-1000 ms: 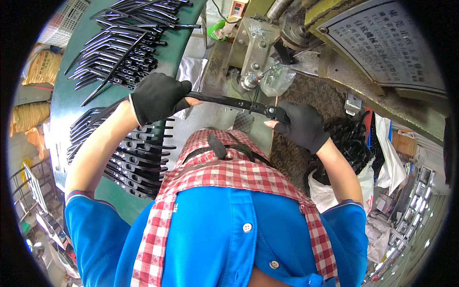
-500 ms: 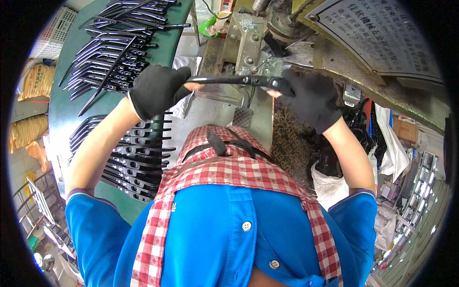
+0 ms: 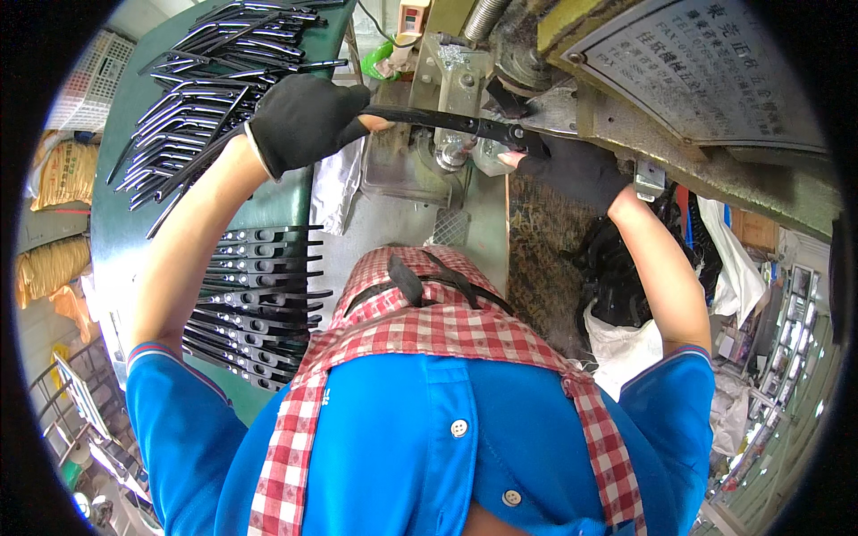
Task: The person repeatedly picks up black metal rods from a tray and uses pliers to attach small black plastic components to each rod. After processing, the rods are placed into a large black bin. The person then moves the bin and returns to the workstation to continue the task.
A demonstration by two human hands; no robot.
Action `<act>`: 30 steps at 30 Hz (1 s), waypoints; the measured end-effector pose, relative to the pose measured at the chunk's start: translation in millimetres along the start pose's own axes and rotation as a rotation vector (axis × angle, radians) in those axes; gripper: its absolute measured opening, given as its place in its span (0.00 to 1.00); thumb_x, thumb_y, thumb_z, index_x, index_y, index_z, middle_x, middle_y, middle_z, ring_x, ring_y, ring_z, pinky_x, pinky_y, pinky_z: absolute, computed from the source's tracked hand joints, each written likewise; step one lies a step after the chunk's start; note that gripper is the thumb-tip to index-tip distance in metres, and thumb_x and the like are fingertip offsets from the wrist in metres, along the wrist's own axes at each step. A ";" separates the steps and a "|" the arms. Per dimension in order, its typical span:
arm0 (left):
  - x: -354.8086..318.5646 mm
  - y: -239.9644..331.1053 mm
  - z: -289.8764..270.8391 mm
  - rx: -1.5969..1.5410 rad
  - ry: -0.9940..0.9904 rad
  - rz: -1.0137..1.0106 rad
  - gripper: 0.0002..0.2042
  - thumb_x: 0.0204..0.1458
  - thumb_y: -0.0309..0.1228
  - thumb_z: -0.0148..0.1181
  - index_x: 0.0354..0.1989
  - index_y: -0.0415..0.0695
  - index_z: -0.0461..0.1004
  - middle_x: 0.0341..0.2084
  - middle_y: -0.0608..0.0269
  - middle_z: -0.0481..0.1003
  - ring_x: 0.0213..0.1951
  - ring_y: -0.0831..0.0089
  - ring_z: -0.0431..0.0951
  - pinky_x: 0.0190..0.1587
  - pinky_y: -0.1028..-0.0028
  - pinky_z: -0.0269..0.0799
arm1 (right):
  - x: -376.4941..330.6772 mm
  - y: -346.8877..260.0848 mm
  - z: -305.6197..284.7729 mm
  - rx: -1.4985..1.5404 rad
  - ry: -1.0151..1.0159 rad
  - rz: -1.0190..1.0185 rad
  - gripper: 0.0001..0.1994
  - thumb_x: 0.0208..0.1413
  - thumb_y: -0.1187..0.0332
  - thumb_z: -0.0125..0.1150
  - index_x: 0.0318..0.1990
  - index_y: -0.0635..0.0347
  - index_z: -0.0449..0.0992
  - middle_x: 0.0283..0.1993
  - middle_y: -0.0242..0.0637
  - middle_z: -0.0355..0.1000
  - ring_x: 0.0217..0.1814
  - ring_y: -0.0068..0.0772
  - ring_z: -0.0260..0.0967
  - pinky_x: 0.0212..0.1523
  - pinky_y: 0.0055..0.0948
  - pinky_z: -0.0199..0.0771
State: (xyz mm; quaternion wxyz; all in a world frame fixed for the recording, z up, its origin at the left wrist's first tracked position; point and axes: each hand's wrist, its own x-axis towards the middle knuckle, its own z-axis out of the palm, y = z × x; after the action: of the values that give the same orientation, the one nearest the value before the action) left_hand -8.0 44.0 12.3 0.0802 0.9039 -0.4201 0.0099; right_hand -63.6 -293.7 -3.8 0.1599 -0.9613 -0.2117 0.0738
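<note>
the fingers of the left hand (image 3: 304,121), in a black knit glove, are clenched round the left end of a long, narrow, slightly curved black metal bar (image 3: 438,119). the right hand (image 3: 572,165), gloved the same, pinches the bar's right end with fingertips showing bare at the glove tips. the bar lies level between the 2 hands, right up against the grey metal fixture of the press machine (image 3: 447,89) at the far middle, apparently being seated there; whether it is fully home cannot be told.

outward to the left, on the green table (image 3: 277,201), a far heap of loose black bars (image 3: 210,80) lies tangled, while a near stack of flat black bars (image 3: 250,299) lies in neat order. judging by that, 1 piece is at the machine and many in the heap are probably unworked. a white sack of dark parts (image 3: 617,295) stands at the right.
</note>
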 end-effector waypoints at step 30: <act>12.8 9.7 32.3 -0.149 0.048 0.026 0.15 0.51 0.46 0.56 0.35 0.47 0.72 0.26 0.53 0.74 0.32 0.50 0.75 0.32 0.57 0.69 | -30.8 -20.3 102.4 0.462 0.089 0.123 0.07 0.51 0.66 0.59 0.35 0.59 0.75 0.28 0.42 0.73 0.29 0.37 0.72 0.32 0.30 0.70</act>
State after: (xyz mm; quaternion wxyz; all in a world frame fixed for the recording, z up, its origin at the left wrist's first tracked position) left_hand -8.8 23.2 -17.2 0.1570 0.8894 -0.4294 0.0012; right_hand -120.5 -261.3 -90.6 0.3798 -0.9127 -0.1231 0.0872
